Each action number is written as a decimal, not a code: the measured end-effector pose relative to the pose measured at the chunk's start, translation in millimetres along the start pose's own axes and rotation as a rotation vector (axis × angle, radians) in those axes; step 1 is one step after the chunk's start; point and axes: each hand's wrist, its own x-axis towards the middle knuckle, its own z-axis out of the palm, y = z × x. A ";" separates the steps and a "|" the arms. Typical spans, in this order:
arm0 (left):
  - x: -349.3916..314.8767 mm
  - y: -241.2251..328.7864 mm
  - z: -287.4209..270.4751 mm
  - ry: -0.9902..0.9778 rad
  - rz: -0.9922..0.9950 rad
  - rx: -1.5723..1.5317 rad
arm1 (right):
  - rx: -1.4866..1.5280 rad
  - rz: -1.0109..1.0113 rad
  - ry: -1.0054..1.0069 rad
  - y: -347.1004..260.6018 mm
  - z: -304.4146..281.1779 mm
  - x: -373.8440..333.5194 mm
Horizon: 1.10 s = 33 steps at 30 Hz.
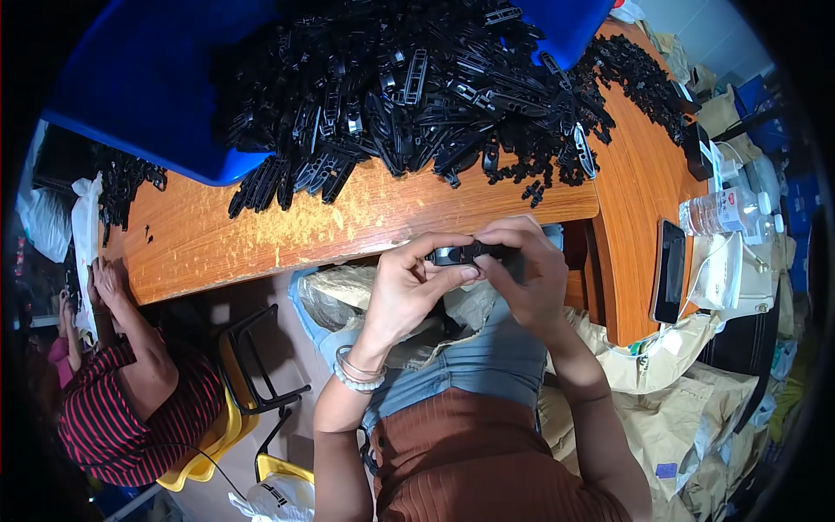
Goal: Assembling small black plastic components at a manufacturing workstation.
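Note:
My left hand (407, 287) pinches one end of a small, shiny black plastic part (449, 255) between thumb and fingers, just off the table's front edge above my lap. The fingers of my right hand (532, 277) are closed on the other end of the same part, thumb tips almost meeting; they cover much of it. Beyond my hands, a large heap of long black plastic pieces (383, 104) lies on the wooden table (304, 222), spilling from a blue bin (148, 96). Smaller black pieces (532, 165) lie at the heap's near right edge.
A phone (668, 271) and clear plastic bottles (718, 213) are on the right wing of the table. More small black parts (639, 78) lie at the far right. An open paper bag (344, 287) is at my lap. To the left, a person in a striped top (143, 409) works.

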 end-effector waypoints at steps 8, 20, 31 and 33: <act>-2.0 -3.4 -0.1 0.025 0.001 -0.148 | -0.387 -0.204 -0.087 -5.3 -10.4 0.4; -8.0 -3.1 1.9 0.110 0.095 -0.024 | 0.045 0.328 -0.179 -6.3 -8.2 -10.1; -50.0 -28.5 -35.2 -0.176 0.076 0.833 | -0.036 0.071 -0.638 50.9 2.1 -62.8; -58.9 -46.8 -33.3 -0.251 0.158 0.903 | 0.016 0.080 -0.743 57.3 19.8 -66.0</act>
